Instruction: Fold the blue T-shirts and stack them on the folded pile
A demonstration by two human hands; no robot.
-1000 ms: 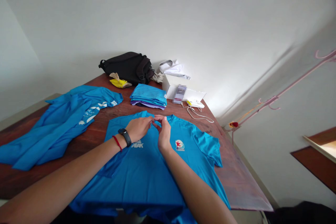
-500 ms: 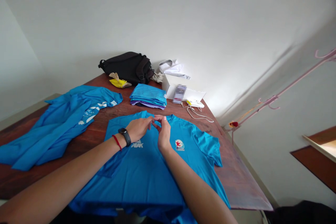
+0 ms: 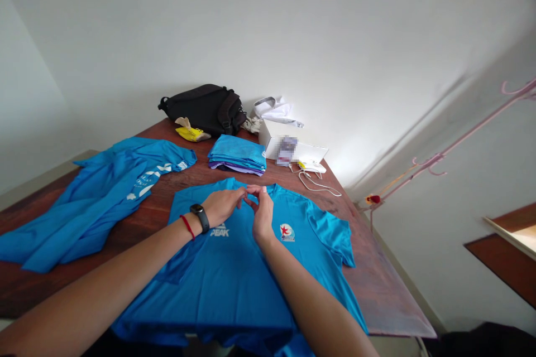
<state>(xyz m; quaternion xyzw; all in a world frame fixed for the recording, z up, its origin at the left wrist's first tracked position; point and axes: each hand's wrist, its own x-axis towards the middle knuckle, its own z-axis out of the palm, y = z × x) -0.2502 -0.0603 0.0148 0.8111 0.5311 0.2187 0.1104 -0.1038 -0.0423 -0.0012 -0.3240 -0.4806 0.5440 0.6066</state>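
Note:
A blue short-sleeved T-shirt (image 3: 243,273) lies spread front up, with a white PEAK print and a round badge with a red star on its chest. Above its upper chest, close to the collar, my left hand (image 3: 224,206) and my right hand (image 3: 262,215) meet at the fingertips. The right fingers are stretched out, with a gap to the thumb. My left fingers reach across to them, and nothing shows in either hand. A dark watch (image 3: 200,217) and a red string bracelet (image 3: 187,227) circle my left wrist.
On the wooden table (image 3: 389,301) lie another blue shirt (image 3: 100,195), a folded clothing stack (image 3: 237,153), a black backpack (image 3: 201,109), a yellow packet (image 3: 190,133), a white box (image 3: 270,142) and a white cable (image 3: 314,183). A pink hook rack (image 3: 460,145) stands right.
Both hands stay joined over the shirt. The whole view has shifted very slightly; nothing is taken up or let go.

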